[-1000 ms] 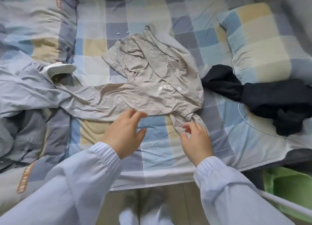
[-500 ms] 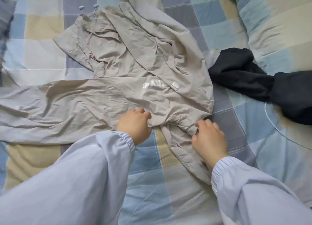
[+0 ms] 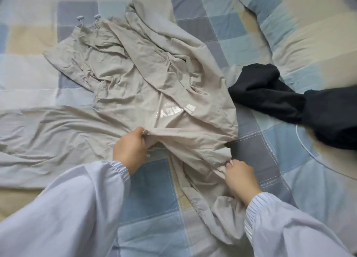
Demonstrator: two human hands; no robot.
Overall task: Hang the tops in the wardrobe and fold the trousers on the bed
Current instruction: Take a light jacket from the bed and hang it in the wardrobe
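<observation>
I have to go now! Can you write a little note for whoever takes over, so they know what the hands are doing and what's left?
Left hand: pinching a fold of the beige garment.
Right hand: gripping its gathered edge.
The garment lies crumpled and spread on the checked bed; a dark garment sits in a heap beside it, near the pillow.
Done: nothing folded or hung yet.
Left: sort both pieces, fold trousers here, hang tops. No wardrobe in view.
</observation>
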